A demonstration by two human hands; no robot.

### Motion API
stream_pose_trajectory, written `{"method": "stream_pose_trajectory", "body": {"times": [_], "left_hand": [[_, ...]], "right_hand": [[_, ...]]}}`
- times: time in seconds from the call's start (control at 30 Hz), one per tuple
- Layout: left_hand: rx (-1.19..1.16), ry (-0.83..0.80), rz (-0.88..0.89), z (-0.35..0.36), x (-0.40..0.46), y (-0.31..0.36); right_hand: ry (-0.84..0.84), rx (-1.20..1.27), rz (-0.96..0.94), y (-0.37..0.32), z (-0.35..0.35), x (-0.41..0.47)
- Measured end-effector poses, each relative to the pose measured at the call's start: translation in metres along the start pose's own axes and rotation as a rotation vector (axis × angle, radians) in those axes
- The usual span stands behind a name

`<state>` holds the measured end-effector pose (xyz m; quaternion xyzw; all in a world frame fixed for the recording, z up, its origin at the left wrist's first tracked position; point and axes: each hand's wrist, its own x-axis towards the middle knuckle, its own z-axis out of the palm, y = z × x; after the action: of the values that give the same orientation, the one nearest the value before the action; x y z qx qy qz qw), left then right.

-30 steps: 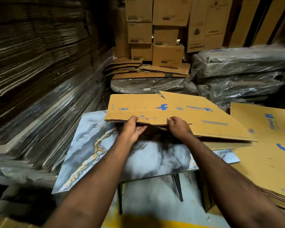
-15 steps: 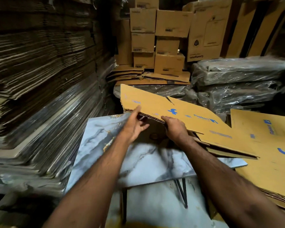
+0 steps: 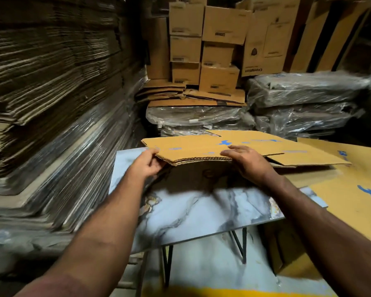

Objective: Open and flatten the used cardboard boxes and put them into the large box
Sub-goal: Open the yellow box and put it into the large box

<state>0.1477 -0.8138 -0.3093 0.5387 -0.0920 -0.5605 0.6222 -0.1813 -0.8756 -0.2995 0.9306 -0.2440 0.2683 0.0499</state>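
Flattened cardboard box (image 3: 234, 146) held nearly level over marble-look table (image 3: 201, 213), long axis L-R, near edge w/ left hand (image 3: 147, 165) gripping its corner, right hand (image 3: 247, 160) fingers straight, pressing on top.

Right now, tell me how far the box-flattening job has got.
Done: flattened sheets with blue print already lie stacked at the right. In hand: the left hand grips the near edge of a collapsed box held above the marble table, and the right hand rests on top. Left: laying this one down; no large box is identifiable.
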Motion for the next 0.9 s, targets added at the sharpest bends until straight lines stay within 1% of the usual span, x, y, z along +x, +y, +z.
{"method": "stream_pose_trajectory", "body": {"times": [0.03,0.07,0.1,0.13,0.17,0.2,0.23,0.27,0.3,0.33,0.37,0.4,0.43,0.5,0.53,0.57,0.67,0.7,0.73,0.8,0.9], "left_hand": [[0.015,0.013,0.007,0.005,0.005,-0.005],[0.016,0.008,0.014,0.01,0.01,-0.011],[0.051,0.019,0.007,0.016,0.015,-0.018],[0.071,0.026,-0.014,0.022,0.022,-0.025],[0.103,0.037,-0.024,0.027,0.022,-0.031],[0.129,0.036,-0.031,0.032,0.024,-0.038],[0.129,0.019,-0.042,0.038,0.022,-0.045],[0.131,-0.009,-0.048,0.046,0.019,-0.051],[0.118,-0.035,-0.06,0.056,0.015,-0.057],[0.096,-0.071,-0.071,0.065,0.014,-0.065],[0.077,-0.101,-0.088,0.076,0.006,-0.07],[0.069,-0.128,-0.1,0.087,0.0,-0.074],[0.074,-0.139,-0.114,0.097,-0.005,-0.077],[0.086,-0.186,-0.157,0.115,-0.013,-0.08],[0.085,-0.217,-0.173,0.121,-0.016,-0.08],[0.082,-0.247,-0.19,0.125,-0.019,-0.08],[0.087,-0.308,-0.226,0.128,-0.018,-0.08],[0.087,-0.326,-0.235,0.127,-0.017,-0.078],[0.092,-0.333,-0.244,0.125,-0.014,-0.077],[0.08,-0.321,-0.242,0.116,-0.003,-0.075],[0.069,-0.318,-0.203,0.105,0.015,-0.07]], "right_hand": [[-0.039,-0.031,0.065,0.006,-0.001,0.0],[-0.112,-0.062,0.168,0.009,-0.006,0.001],[-0.213,-0.099,0.279,0.014,-0.01,0.004],[-0.362,-0.139,0.374,0.015,-0.018,0.007],[-0.526,-0.141,0.46,0.017,-0.025,0.01],[-0.648,-0.1,0.523,0.017,-0.032,0.014],[-0.684,-0.023,0.562,0.014,-0.04,0.02],[-0.645,0.053,0.587,0.009,-0.048,0.026],[-0.554,0.104,0.597,0.002,-0.054,0.033],[-0.467,0.115,0.59,-0.006,-0.057,0.04],[-0.423,0.115,0.577,-0.015,-0.057,0.046],[-0.446,0.104,0.572,-0.027,-0.056,0.051],[-0.529,0.081,0.581,-0.036,-0.051,0.053],[-0.772,-0.033,0.648,-0.044,-0.033,0.048],[-0.85,-0.107,0.683,-0.044,-0.024,0.041],[-0.855,-0.169,0.712,-0.044,-0.017,0.033],[-0.672,-0.286,0.737,-0.042,-0.015,0.017],[-0.648,-0.305,0.739,-0.039,-0.019,0.015],[-0.66,-0.311,0.729,-0.034,-0.024,0.014],[-0.75,-0.288,0.724,-0.025,-0.041,0.012],[-0.836,-0.218,0.746,-0.019,-0.058,0.007]]}}
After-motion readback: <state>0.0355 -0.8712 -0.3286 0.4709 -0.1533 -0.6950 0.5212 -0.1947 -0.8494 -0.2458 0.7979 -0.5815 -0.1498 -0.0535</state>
